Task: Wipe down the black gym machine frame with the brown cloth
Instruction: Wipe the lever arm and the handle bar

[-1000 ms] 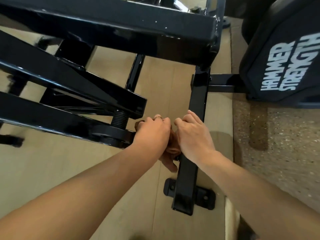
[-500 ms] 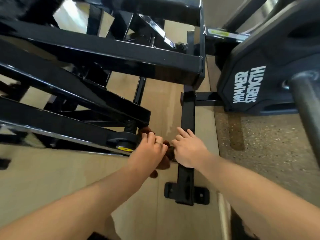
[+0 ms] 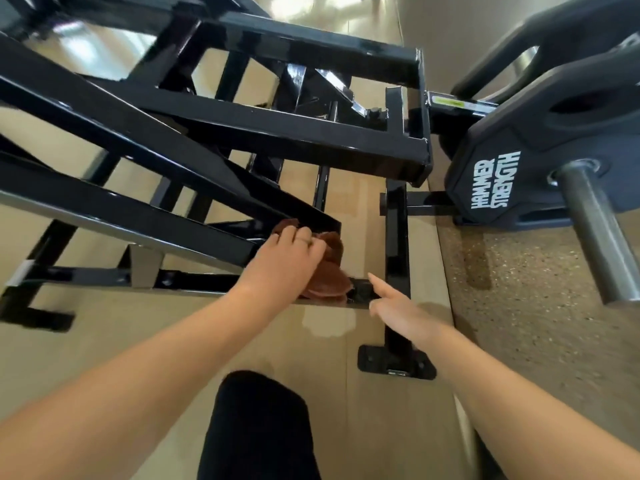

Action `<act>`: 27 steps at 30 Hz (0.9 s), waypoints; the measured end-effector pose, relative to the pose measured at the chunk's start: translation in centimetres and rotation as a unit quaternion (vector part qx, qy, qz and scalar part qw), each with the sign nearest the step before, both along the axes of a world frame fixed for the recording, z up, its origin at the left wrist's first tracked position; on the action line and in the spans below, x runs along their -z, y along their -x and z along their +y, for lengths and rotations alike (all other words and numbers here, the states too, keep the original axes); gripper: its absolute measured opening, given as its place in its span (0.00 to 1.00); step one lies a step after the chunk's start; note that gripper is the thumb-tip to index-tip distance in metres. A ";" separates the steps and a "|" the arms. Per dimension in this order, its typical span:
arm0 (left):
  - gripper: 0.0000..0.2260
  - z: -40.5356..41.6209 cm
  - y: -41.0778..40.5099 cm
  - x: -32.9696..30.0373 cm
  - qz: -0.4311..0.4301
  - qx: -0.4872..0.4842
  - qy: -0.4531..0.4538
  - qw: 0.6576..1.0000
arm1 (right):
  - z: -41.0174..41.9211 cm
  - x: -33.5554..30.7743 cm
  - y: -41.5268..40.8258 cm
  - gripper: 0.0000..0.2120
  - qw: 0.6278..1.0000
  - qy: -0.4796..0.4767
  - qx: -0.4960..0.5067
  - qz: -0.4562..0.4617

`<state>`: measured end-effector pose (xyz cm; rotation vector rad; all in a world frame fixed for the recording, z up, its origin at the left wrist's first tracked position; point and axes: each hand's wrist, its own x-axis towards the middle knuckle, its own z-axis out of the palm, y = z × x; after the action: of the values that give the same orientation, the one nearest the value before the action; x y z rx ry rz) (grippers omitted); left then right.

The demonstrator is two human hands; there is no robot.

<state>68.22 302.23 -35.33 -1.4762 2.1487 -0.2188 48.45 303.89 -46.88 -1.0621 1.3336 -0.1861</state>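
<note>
My left hand is curled around the brown cloth, bunching it against the end of the slanted arm of the black gym machine frame. Half a second ago my right hand was pressed in against the cloth too; now it has come away, fingers straight and loose, holding nothing, hovering just right of the cloth with the forefinger pointing towards the low crossbar. So the cloth has passed wholly to my left hand, and I judge the shared bunching is over and one-handed wiping can begin.

The cloth hangs from the arm's tip down to the crossbar, its lower folds resting on that bar where it meets the upright post. My view has also risen, so more of the frame shows beyond the cloth: stacked box beams above and to the left of it, most of them, I guess, not yet wiped.

Right of the cloth, past the post, stands a black weight plate with white lettering and a steel peg. Below the cloth, my dark-clad knee shows over the tan floor.
</note>
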 end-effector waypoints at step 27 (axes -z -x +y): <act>0.33 0.5 -18.4 -7.5 0.105 0.020 0.125 0.986 | -1.3 -7.2 -14.6 0.27 0.892 0.352 -0.188 0.213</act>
<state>86.57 302.70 -27.83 -1.6607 2.3898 -0.3749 63.06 302.61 -39.69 -2.0512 1.4448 -0.1511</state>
